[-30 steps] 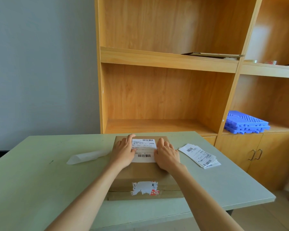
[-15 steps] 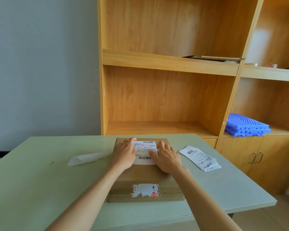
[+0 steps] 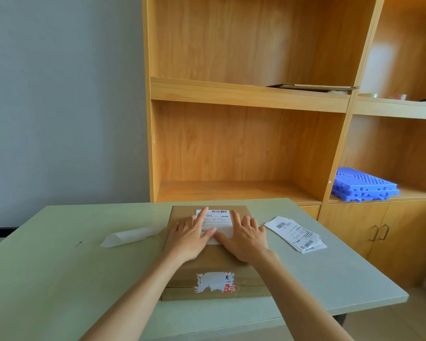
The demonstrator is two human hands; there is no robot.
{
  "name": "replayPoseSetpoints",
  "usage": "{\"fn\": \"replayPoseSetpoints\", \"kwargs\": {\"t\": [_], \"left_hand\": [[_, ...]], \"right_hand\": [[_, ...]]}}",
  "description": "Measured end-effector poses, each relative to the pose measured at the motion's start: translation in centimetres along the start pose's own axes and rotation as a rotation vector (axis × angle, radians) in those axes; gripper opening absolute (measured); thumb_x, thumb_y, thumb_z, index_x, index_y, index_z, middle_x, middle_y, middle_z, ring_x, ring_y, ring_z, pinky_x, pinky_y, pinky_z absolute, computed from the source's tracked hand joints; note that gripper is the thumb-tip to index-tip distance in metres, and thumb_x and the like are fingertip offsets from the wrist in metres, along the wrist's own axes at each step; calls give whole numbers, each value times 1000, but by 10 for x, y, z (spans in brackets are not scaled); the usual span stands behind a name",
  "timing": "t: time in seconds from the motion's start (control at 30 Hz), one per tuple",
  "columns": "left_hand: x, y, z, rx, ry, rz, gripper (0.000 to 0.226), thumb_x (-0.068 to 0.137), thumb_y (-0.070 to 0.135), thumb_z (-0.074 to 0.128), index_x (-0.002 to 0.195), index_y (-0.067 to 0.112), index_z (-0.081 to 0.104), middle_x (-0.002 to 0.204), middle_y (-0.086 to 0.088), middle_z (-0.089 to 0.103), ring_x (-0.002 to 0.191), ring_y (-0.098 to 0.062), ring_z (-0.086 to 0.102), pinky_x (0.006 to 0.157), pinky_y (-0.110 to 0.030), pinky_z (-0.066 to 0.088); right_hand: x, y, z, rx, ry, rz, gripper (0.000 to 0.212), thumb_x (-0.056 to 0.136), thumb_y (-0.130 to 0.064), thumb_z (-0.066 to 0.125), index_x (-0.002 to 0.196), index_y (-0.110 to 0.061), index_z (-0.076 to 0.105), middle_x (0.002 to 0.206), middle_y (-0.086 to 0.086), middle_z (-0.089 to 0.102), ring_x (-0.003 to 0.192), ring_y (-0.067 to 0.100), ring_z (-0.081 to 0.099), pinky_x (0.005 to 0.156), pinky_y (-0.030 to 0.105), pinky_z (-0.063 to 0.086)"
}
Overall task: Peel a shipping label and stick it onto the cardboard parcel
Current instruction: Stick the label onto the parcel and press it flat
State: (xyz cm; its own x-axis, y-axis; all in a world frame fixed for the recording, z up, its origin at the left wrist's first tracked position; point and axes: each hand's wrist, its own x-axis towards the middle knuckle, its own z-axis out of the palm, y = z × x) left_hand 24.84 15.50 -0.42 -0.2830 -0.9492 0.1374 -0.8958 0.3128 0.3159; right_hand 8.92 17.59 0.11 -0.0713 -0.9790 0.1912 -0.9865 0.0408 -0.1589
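Cardboard parcel [image 3: 214, 264] sits flat in the middle of the pale green table [image 3: 59, 267], with the white shipping label [image 3: 219, 221] lying on its top face toward the far edge. Both hands are spread flat on it, palms down, not gripping anything: left hand [image 3: 188, 237] covers the label's left side with the index finger reaching up to the top corner, right hand [image 3: 246, 238] sits on the right side, and the two thumbs nearly meet at the label's near edge. Off to the left there's the peeled backing sheet [image 3: 130, 236] curled on the table, and on the right a little stack of spare labels [image 3: 296, 233]. Torn old sticker [image 3: 215, 281] on the parcel's near end.
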Motion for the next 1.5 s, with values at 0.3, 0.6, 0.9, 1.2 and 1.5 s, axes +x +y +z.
{"fn": "replayPoseSetpoints", "kwargs": {"t": [0.3,0.6,0.9,1.2,1.5], "left_hand": [[2,-5,3,-20,19,12,64,102,48,28,155,32,-4,161,-2,22,145,-27,26,116,-41,23],[3,-9,7,-28,49,13,56,105,32,29,155,31,2,159,-3,28,143,-29,29,115,-40,24],[3,-11,7,-50,77,42,54,105,21,28,155,30,9,159,-1,28,141,-30,32,113,-39,29],[2,-13,9,-59,111,45,66,99,0,31,154,30,13,156,0,35,140,-26,34,111,-38,35],[-4,-10,9,-62,239,94,68,93,-11,36,152,22,27,146,-3,47,132,-23,43,107,-36,40]], "right_hand": [[0,5,1,15,11,-18,77,92,-64,35,152,-22,11,138,12,43,130,31,38,102,42,31],[-2,10,-1,63,1,-44,68,95,-53,37,151,-24,13,139,11,42,130,30,38,104,42,32],[-1,20,-7,153,-97,-66,65,96,-47,42,150,-27,14,144,10,38,134,31,35,108,44,29],[0,26,-6,191,-109,-86,56,98,-32,38,150,-25,16,142,10,40,132,30,36,109,44,29],[-4,15,-4,44,39,-118,47,102,-33,33,146,-22,24,133,8,49,125,28,44,101,40,38]]}}
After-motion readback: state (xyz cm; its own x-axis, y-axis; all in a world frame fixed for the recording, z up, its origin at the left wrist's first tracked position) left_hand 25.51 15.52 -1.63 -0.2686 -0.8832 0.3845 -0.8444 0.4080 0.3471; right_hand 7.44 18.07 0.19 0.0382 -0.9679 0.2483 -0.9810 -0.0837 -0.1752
